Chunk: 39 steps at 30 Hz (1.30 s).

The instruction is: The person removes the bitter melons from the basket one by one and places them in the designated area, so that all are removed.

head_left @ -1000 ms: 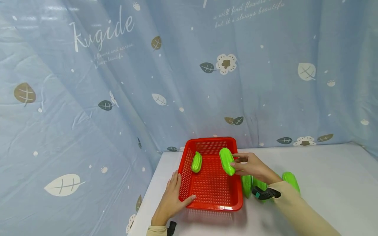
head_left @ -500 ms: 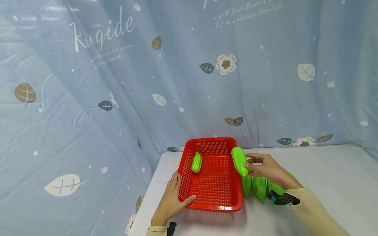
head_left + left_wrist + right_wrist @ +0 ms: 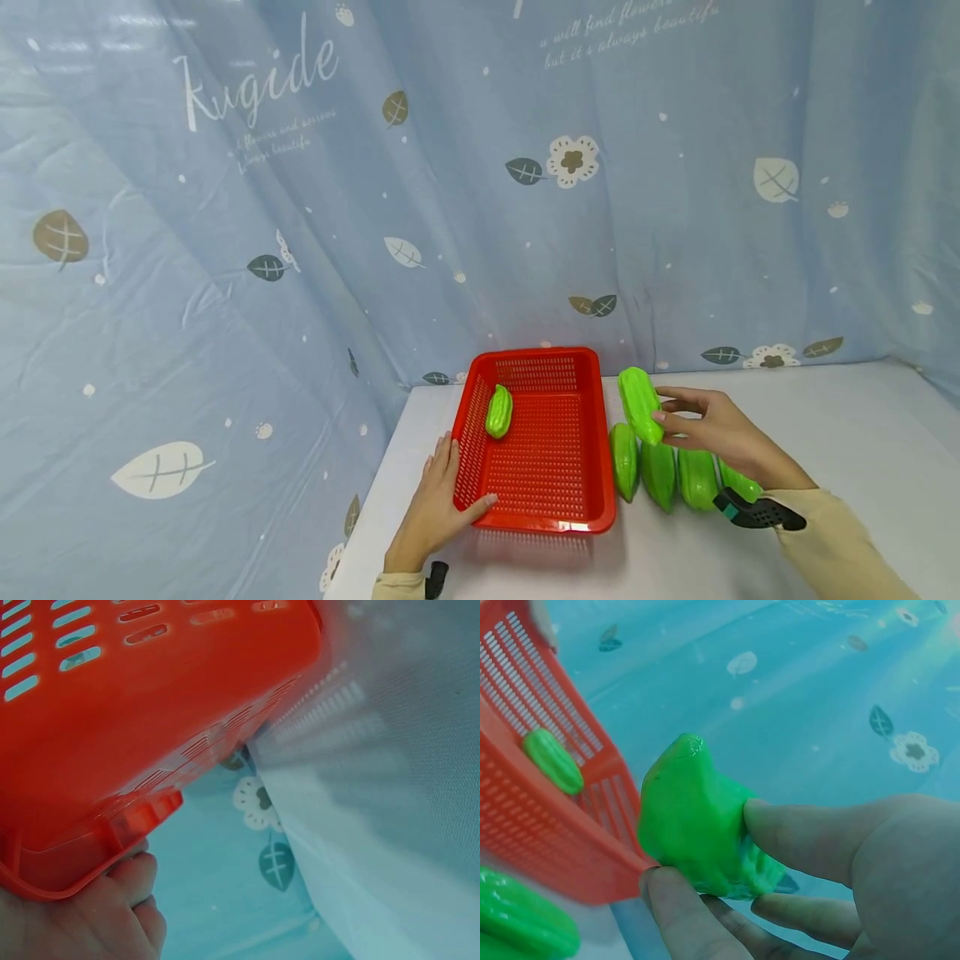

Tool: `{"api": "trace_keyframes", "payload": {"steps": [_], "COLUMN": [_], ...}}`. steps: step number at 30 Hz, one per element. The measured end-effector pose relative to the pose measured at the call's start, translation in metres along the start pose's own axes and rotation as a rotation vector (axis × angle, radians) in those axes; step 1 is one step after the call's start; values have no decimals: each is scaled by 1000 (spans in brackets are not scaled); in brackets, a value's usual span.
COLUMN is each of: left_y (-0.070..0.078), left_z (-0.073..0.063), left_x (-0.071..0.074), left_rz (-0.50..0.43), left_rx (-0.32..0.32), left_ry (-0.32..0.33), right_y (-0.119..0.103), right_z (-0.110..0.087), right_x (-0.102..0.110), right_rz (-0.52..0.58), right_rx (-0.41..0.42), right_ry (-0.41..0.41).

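Observation:
In my right hand [image 3: 716, 427] I pinch a glossy green ridged vegetable, like a bitter melon [image 3: 639, 407], between thumb and fingertips. It is raised to the right of the red plastic basket [image 3: 551, 525]. The right wrist view shows one tapered end of this vegetable [image 3: 686, 817] upward, the thumb on one side and fingers beneath. My left hand [image 3: 435, 512] rests on the basket's near left corner, fingers straight along the left rim and thumb stretched across the front. Inside the basket, a similar green vegetable [image 3: 498, 411] lies near the left wall.
To the basket's right, several more green vegetables [image 3: 658, 477] lie in a row on the white table [image 3: 847, 433], the rightmost partly behind my right wrist. A blue curtain [image 3: 465, 192] printed with leaves and flowers hangs behind and to the left.
My right hand has carried the green vegetable rightward, from over the basket to beyond its right rim, uncovering more of the row. My left hand and the basket stay in place.

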State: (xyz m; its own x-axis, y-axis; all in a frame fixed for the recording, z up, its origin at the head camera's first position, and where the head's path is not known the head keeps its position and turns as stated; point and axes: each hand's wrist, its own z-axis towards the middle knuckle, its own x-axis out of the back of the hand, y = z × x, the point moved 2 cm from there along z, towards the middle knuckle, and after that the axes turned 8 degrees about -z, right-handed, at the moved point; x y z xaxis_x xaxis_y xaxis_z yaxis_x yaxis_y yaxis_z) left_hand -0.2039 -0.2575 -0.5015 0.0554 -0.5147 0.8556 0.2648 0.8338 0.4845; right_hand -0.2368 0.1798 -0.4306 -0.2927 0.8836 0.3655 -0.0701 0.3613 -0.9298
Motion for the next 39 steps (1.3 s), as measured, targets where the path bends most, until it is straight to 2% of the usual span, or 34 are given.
{"api": "trace_keyframes", "payload": {"steps": [11,22,39], "left_y": [-1,0,1], "left_z": [2,2,1], "left_x": [2,0,0], "left_rz": [11,4,1], "left_rx": [-3,-5,20], "left_ry": [-4,-6,-21], "right_y": [10,19,48], "right_z": [-16,-29,-45], "right_x": [20,38,62], "right_rz": [-39,-72,-135], "right_rx": [-38,-31,-97], "right_ry": [40,81,145]}}
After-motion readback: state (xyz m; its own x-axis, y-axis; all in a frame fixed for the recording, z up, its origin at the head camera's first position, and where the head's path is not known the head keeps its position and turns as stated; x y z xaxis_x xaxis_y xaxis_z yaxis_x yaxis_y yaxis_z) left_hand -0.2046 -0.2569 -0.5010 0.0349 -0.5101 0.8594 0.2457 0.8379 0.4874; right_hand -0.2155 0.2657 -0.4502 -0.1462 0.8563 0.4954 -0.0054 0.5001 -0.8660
